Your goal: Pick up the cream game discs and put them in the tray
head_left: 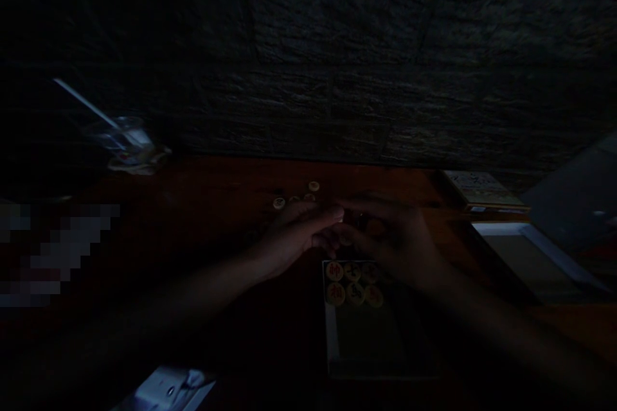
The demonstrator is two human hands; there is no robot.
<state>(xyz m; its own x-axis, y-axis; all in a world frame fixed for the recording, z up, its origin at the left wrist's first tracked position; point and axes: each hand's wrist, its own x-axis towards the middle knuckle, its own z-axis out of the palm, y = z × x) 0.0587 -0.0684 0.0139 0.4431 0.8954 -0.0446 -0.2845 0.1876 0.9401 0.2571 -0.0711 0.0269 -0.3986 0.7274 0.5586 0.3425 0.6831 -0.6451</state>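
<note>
In the dim head view, my left hand is at the middle of the table, its fingers curled and the thumb on top. My right hand meets it from the right, thumb and fingers bent towards the left fingertips. Whatever lies between the hands is hidden in shadow. Just below them is a shallow box with two rows of round Chinese chess pieces, marked in red or black, at its far end. Several loose Chinese chess pieces lie on the table beyond my left hand.
A stone-block wall rises behind the wooden table. At the back left stands a clear cup with a straw. An open box lid or tray and a flat printed box lie right. A bright phone-like object sits at the lower left.
</note>
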